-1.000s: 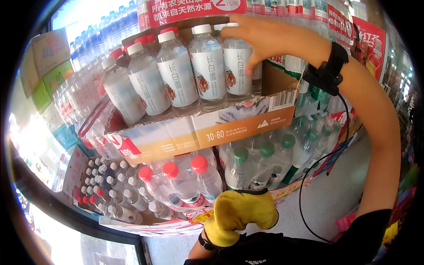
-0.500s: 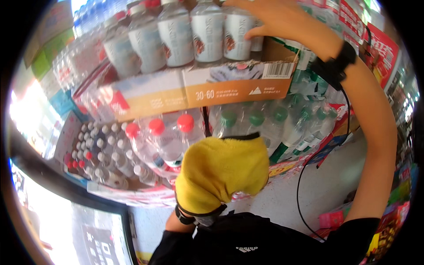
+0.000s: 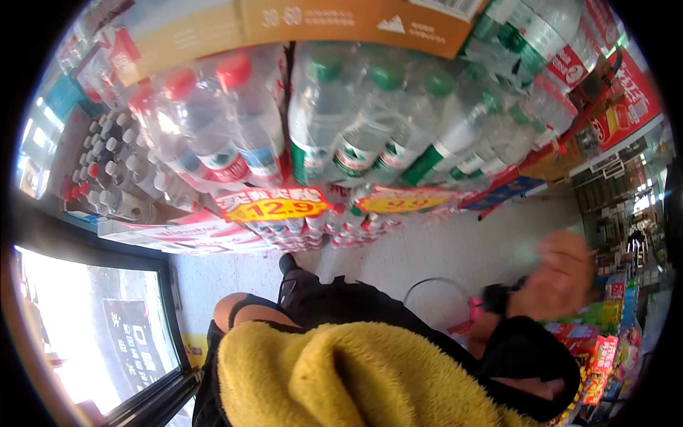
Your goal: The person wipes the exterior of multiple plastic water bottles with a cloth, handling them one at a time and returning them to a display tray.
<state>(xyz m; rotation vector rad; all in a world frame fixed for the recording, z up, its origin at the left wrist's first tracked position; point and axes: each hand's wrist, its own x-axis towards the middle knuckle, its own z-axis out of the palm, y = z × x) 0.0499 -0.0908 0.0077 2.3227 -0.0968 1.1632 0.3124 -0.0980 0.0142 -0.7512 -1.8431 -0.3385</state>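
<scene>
A fluffy yellow cloth point(image 3: 341, 377) fills the lower middle, very near my eyes. It hides my left hand, so I cannot see those fingers; a bare part of my left arm point(image 3: 226, 307) shows at the cloth's upper left edge. My right hand point(image 3: 562, 274) is raised at the right, above the floor and away from the bottles. Its fingers look curled but are smeared by motion, and nothing can be made out in them. A black strap point(image 3: 498, 299) circles the right wrist.
Ahead are wrapped packs of green-capped bottles point(image 3: 384, 121) and red-capped bottles point(image 3: 238, 117), with an orange-and-white carton point(image 3: 356, 25) on top. Yellow-red price signs point(image 3: 274, 204) hang below. White-capped bottles point(image 3: 128, 171) stand left, near a dark-framed glass door point(image 3: 171, 306). Colourful packets point(image 3: 605, 356) lie right.
My right hand has left the bottles in the top carton and come down to the right. The yellow cloth has moved down and closer to me. My view has tilted lower.
</scene>
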